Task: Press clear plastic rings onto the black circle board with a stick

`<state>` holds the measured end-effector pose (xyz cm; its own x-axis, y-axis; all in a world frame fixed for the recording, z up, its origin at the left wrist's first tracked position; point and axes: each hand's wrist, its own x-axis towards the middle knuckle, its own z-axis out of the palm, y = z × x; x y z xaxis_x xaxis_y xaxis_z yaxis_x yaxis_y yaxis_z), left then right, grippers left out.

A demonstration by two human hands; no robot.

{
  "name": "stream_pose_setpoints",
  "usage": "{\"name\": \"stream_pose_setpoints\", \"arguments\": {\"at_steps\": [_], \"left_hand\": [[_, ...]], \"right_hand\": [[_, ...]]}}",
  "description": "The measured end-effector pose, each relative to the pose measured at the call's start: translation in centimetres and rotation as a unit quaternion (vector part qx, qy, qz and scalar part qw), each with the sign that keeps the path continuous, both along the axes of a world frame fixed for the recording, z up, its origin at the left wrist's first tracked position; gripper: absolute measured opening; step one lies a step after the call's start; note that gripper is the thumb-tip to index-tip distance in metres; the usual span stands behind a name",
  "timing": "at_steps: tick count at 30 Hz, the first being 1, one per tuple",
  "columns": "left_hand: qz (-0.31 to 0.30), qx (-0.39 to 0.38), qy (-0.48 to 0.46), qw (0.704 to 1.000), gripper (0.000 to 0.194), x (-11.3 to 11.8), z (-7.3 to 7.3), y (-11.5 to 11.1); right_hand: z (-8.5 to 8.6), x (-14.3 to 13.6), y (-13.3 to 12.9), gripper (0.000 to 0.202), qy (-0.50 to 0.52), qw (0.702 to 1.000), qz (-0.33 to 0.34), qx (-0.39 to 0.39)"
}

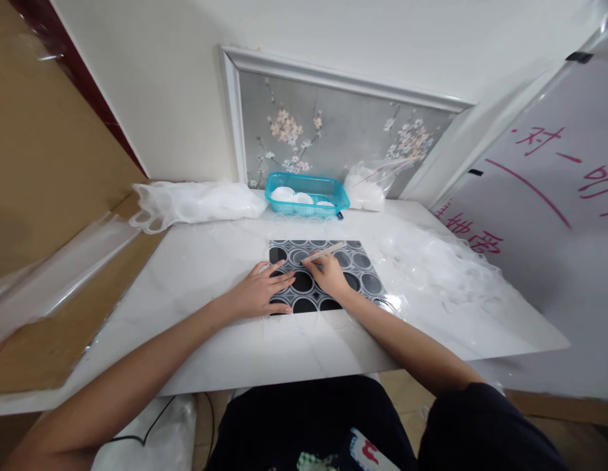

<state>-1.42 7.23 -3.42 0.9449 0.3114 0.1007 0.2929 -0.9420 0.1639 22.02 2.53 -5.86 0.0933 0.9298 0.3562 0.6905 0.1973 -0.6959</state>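
A dark sheet point(304, 305) patterned with grey-ringed circles lies flat on the white table. My left hand point(262, 291) rests on its left side, fingers spread. Over the upper middle of the sheet, my right hand point(328, 273) grips a thin, pale stick-like tool point(332, 249), which slants up to the right. The tool's lower end is close to a circle, partly hidden by my fingers. Behind the sheet stands a turquoise basket point(307, 208) with several white round pieces point(283, 193) inside.
White material in clear plastic point(200, 201) lies at the back left. A clear bag of white material point(365, 186) leans beside the basket. Clear, ring-patterned plastic point(446, 265) spreads over the right side. The white table point(215, 366) ends just before my lap.
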Motion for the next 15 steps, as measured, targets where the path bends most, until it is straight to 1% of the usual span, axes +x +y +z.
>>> {"name": "stream_pose_setpoints", "arguments": {"at_steps": [1,3,5,6,7,8,9,10,11,12,13,15], "left_hand": [[0.001,-0.003,0.004,1.0,0.073,0.1,0.1,0.0],[0.005,-0.013,0.017,1.0,0.075,0.2,0.3,-0.1],[0.006,-0.029,0.03,0.999,0.077,0.4,0.5,-0.1],[0.007,-0.037,0.033,0.999,0.078,0.4,0.5,-0.1],[0.01,-0.043,0.033,0.998,0.078,0.4,0.6,-0.1],[0.013,-0.046,0.031,0.998,0.079,0.3,0.6,-0.1],[0.017,-0.048,0.028,0.998,0.079,0.2,0.6,-0.1],[0.021,-0.049,0.025,0.998,0.079,0.1,0.6,-0.1],[0.023,-0.049,0.023,0.998,0.079,0.0,0.6,-0.1],[0.023,-0.05,0.023,0.998,0.08,0.0,0.6,0.0],[0.023,-0.051,0.025,0.998,0.08,-0.1,0.6,0.0],[0.02,-0.051,0.028,0.998,0.078,-0.1,0.7,0.1]], "right_hand": [[0.0,-0.2,-0.2,0.018,-0.035,0.999,0.005,0.007],[0.4,-0.5,-0.1,0.021,-0.149,0.988,0.029,0.031],[1.4,-0.1,1.0,0.028,-0.269,0.96,0.049,0.056],[2.1,0.5,1.9,0.031,-0.301,0.951,0.034,0.061],[2.9,1.3,2.9,0.032,-0.312,0.948,0.0,0.062],[3.7,2.3,3.8,0.031,-0.299,0.95,-0.07,0.053],[4.3,3.4,4.5,0.029,-0.259,0.95,-0.167,0.04],[4.6,4.4,4.9,0.027,-0.206,0.944,-0.255,0.037],[4.7,5.2,4.8,0.025,-0.171,0.944,-0.28,0.04],[4.4,5.9,4.3,0.021,-0.142,0.956,-0.254,0.033],[3.9,6.2,3.4,0.018,-0.111,0.971,-0.21,0.022],[2.3,6.1,1.2,0.014,-0.061,0.99,-0.127,-0.004]]}}
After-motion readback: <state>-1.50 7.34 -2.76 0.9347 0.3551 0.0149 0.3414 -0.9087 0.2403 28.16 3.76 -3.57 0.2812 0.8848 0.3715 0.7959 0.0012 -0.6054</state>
